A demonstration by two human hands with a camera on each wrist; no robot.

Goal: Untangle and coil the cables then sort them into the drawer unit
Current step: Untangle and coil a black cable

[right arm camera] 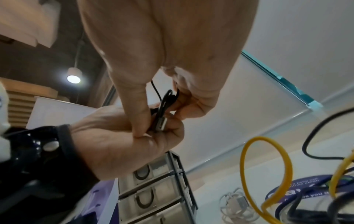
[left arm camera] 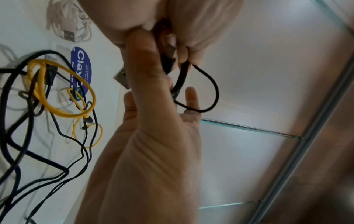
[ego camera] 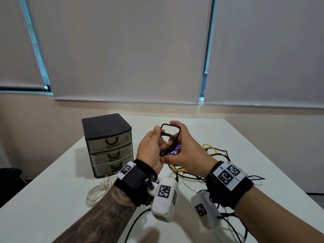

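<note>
Both hands hold coiled black cable (ego camera: 169, 137) above table (ego camera: 228, 137).
Left hand (ego camera: 152, 151) fingers curl round coil; right hand (ego camera: 185, 149) fingers pinch its loops.

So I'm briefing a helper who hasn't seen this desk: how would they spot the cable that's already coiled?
Start at the dark-topped drawer unit on the white table. Just in front of its bottom drawer, beside the person's left forearm, lies a white cable wound into a neat bundle. It is the only white one; the yellow cable and black ones sprawl tangled on the right.
</note>
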